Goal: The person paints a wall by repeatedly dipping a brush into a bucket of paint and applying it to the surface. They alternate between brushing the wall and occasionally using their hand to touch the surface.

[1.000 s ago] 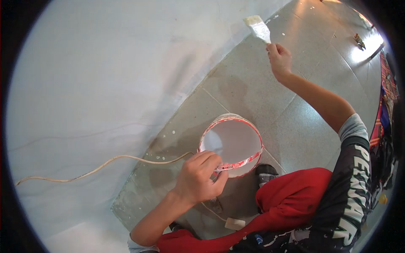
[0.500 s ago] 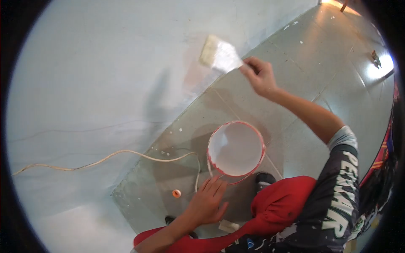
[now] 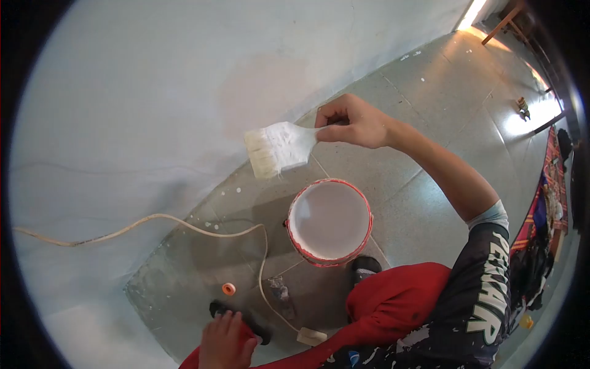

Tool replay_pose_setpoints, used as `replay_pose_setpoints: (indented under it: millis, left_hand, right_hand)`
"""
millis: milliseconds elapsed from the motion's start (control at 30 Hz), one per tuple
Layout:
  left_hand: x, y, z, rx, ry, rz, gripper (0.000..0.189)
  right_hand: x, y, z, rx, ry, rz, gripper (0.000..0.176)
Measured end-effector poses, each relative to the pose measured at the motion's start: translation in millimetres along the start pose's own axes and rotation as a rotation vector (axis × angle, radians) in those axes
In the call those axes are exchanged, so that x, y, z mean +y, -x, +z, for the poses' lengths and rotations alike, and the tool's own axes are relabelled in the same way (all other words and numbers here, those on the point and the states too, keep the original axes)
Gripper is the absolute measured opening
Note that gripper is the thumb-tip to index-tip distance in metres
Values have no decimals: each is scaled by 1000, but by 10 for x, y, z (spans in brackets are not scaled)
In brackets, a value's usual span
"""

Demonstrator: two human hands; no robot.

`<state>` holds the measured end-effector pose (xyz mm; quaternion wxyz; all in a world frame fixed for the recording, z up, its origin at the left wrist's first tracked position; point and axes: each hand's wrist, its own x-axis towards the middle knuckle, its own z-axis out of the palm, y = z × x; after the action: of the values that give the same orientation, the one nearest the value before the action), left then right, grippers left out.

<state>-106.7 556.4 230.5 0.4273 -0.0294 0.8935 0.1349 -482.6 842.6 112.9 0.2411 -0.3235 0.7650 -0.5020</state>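
My right hand (image 3: 353, 122) grips the handle of a wide paintbrush (image 3: 279, 147), held in the air near the wall with its bristles pointing left. White paint coats the brush. Below and to the right of it, a round bucket (image 3: 332, 218) with a red rim stands on the floor, holding white paint. My left hand (image 3: 226, 341) lies over my red-trousered knee, fingers stretched out and nothing in them. Near that hand are a black shoe (image 3: 252, 323) and a small orange ring-shaped roll (image 3: 228, 288).
A pale cable (image 3: 153, 216) runs from the wall across the floor to a white block (image 3: 311, 336). A smeared flat object (image 3: 281, 295) lies beside it. The wall (image 3: 135, 111) meets the tiled floor diagonally. Patterned cloth (image 3: 531, 227) lies at right.
My right hand has brought the paintbrush down and left, away from the wall patch. My left hand has moved from the bucket's near side back to my knee.
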Motion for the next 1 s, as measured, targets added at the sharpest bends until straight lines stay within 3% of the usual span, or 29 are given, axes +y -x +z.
replay_pose_setpoints:
  millis: [67, 133, 167, 233, 267, 333, 700, 733, 800, 867, 1000]
  left_hand:
    - [-111, 63, 56, 77, -145, -22, 65]
    - [-235, 188, 167, 227, 73, 83, 53]
    - [-228, 209, 107, 232, 72, 91, 53]
    - [-164, 254, -56, -17, -32, -100, 65]
    - [-179, 290, -65, -13, -35, -100, 65]
    - [-205, 351, -81, 182, -10, 65, 55]
    - [-245, 408, -285, 189, -5, 90, 54]
    - [-252, 429, -340, 179, 17, 75, 54]
    - [-343, 634, -619, 130, 455, -152, 52]
    - [-605, 887, -550, 652, 330, -176, 49]
    - [-636, 910, -542, 828, 393, -424, 47]
  right_hand:
    - [-80, -8, -15, -23, -55, 68, 23]
    - [-103, -13, 14, -36, -228, 135, 23]
    - [-117, -19, 42, -30, -220, 135, 23]
    - [-152, -48, 97, -45, -217, 163, 23]
    - [-186, -58, 111, -42, -216, 159, 23]
    - [-248, -78, 114, -111, -231, 182, 22]
    - [-402, 70, 44, -198, -214, 265, 19]
    - [-383, 56, 52, -206, -206, 272, 19]
    - [-384, 20, 133, -249, -230, 286, 18]
    - [-424, -131, 181, -296, -225, 298, 18]
    - [-583, -461, 375, -565, -43, 263, 17]
